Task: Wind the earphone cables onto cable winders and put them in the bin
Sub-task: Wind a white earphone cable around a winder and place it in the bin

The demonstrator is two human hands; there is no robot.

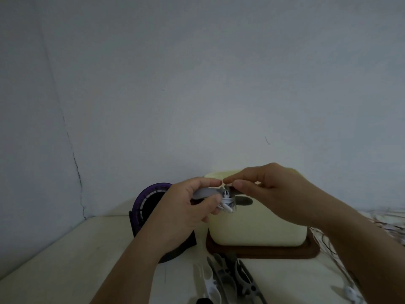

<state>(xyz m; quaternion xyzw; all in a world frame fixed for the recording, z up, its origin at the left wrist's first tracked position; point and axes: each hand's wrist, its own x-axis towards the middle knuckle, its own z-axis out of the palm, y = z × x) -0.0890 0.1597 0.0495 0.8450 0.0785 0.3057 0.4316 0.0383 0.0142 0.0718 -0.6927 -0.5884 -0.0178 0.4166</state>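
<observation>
Two hands (192, 207) (274, 191) on cable winder (203, 192)

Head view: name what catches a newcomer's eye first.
Both hands meet mid-frame: the left hand grips a grey cable winder wrapped in white earphone cable, the right hand pinches its tip. Behind them stands the cream bin, with a purple fan to its left.

Plain grey-white wall (197, 73) filling most of the view, thin dark crack (72, 154) running down its left side, pale tabletop (65, 249) meeting it at the far edge, purple fan (151, 194) standing far left, dim light dulling everything.
</observation>
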